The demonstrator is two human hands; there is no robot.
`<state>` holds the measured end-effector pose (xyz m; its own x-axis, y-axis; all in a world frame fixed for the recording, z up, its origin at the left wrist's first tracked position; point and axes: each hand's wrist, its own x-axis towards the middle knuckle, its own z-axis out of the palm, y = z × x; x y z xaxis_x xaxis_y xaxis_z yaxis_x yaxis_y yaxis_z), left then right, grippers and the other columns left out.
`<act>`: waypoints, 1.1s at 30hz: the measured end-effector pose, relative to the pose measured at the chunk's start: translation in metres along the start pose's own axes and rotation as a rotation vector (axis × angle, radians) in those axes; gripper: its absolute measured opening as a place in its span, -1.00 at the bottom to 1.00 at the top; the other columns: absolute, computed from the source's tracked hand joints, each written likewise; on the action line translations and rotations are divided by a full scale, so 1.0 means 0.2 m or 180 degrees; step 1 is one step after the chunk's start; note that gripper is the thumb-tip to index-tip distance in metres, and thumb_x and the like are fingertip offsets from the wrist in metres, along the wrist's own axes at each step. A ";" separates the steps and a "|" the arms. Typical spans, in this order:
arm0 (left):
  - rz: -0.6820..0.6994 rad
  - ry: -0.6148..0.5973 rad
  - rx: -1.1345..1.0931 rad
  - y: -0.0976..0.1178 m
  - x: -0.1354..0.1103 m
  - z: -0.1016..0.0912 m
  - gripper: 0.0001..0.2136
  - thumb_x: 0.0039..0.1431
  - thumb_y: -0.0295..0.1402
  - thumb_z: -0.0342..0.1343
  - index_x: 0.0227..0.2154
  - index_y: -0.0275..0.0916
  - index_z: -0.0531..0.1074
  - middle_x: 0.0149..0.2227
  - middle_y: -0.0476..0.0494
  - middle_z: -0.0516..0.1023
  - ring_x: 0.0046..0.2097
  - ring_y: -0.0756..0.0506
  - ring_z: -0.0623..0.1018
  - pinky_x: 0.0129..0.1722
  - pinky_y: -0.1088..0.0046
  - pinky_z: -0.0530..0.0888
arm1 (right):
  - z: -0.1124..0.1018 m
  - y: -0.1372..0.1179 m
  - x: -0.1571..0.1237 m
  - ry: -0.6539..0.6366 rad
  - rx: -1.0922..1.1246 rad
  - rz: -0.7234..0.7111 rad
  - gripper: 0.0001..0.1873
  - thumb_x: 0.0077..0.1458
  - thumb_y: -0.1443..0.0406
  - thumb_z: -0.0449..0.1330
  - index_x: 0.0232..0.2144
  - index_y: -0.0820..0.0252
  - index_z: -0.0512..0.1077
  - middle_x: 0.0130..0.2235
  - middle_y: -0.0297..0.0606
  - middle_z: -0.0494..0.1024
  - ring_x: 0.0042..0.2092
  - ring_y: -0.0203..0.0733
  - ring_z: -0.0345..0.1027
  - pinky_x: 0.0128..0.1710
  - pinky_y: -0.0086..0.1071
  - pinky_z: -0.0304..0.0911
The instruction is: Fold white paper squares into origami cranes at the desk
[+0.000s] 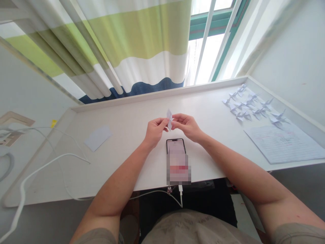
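Note:
A small folded piece of pale paper [169, 119], pointed like an origami crane in progress, stands upright between my hands above the white desk [122, 112]. My left hand [154, 131] pinches its lower left side with the thumb and fingertips. My right hand [186, 126] holds its right side with the fingertips. Just below my hands lies a black smartphone [176, 159], its screen blurred out, with a white charging cable [180, 196] plugged into its lower end.
Several finished paper cranes [255, 105] stand at the desk's right end, near a lined, handwritten sheet [281, 144]. A pale paper square [98, 138] lies to the left. White cables [50, 166] trail across the left side. A raised lip edges the desk's far side, below a striped curtain [142, 44].

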<state>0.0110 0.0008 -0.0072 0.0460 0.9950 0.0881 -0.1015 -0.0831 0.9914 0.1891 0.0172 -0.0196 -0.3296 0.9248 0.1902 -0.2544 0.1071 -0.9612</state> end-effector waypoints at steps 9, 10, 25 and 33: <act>-0.0218 -0.0420 -0.0001 0.02 -0.01 -0.01 -0.56 0.15 0.08 0.40 -0.41 -0.27 0.58 -0.39 -0.16 0.65 -0.38 -0.05 0.60 -0.38 0.42 0.48 | -0.03 -0.07 -0.01 0.0261 -0.0389 -0.0389 -0.59 0.11 0.00 0.49 -0.09 0.07 0.63 -0.31 -0.34 0.60 -0.30 -0.21 0.51 -0.15 -0.17 0.55; -0.0267 -0.0476 0.0005 0.03 -0.01 -0.02 -0.56 0.15 0.07 0.41 -0.39 -0.27 0.58 -0.39 -0.16 0.65 -0.38 -0.06 0.63 -0.38 0.41 0.48 | -0.03 -0.07 -0.01 0.0257 -0.0490 -0.0503 -0.60 0.13 0.00 0.48 -0.08 0.05 0.63 -0.31 -0.35 0.58 -0.30 -0.21 0.50 -0.17 -0.18 0.54; -0.0291 -0.0825 0.0064 0.03 0.00 -0.05 -0.58 0.19 0.04 0.41 -0.32 -0.30 0.64 -0.34 -0.24 0.71 -0.29 -0.14 0.70 -0.31 0.37 0.54 | -0.04 -0.04 0.00 -0.0292 -0.0431 -0.0161 -0.56 0.11 -0.07 0.50 -0.29 0.15 0.57 -0.36 -0.26 0.66 -0.33 -0.15 0.58 -0.18 -0.11 0.55; -0.0605 -0.1120 -0.0018 0.05 -0.01 -0.08 -0.58 0.04 -0.11 0.55 -0.14 -0.29 0.69 -0.19 -0.31 0.76 -0.22 -0.18 0.74 -0.15 0.25 0.63 | -0.07 -0.07 0.00 -0.0327 -0.0890 -0.0141 -0.60 0.15 -0.03 0.47 -0.35 0.14 0.53 -0.36 -0.28 0.65 -0.28 -0.16 0.54 -0.17 -0.18 0.47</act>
<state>-0.0054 -0.0007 0.0015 0.4018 0.9132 -0.0680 -0.0639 0.1021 0.9927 0.2063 0.0211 -0.0087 -0.4176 0.8767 0.2387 -0.0149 0.2560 -0.9666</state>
